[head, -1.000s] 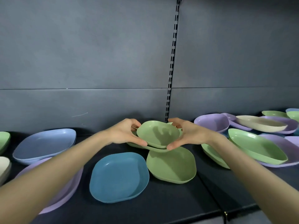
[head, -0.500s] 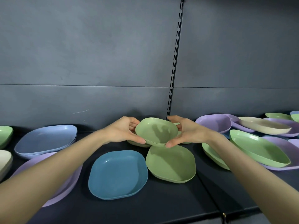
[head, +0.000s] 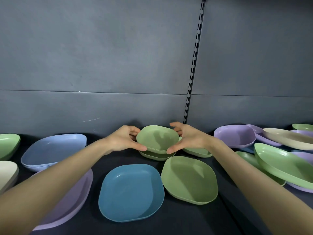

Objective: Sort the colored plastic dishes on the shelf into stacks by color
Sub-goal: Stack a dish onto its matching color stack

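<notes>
Both hands — left hand point(head: 121, 140), right hand point(head: 189, 139) — around green bowl point(head: 156, 138)

A dark shelf point(head: 194, 223) with a grey back panel carried the dishes. At its centre lay a teal plate point(head: 130, 192), with an olive-green plate point(head: 189, 179) just beside it at 3 o'clock. At 12 o'clock from those sat a green stack point(head: 156, 156). Toward 9 o'clock rested a pale blue plate point(head: 54, 150), a lilac plate point(head: 71, 199), a cream dish point(head: 7, 173) and a green bowl point(head: 8, 145). Toward 3 o'clock lay a lilac bowl point(head: 234, 135) and overlapping green, lilac and cream dishes.
</notes>
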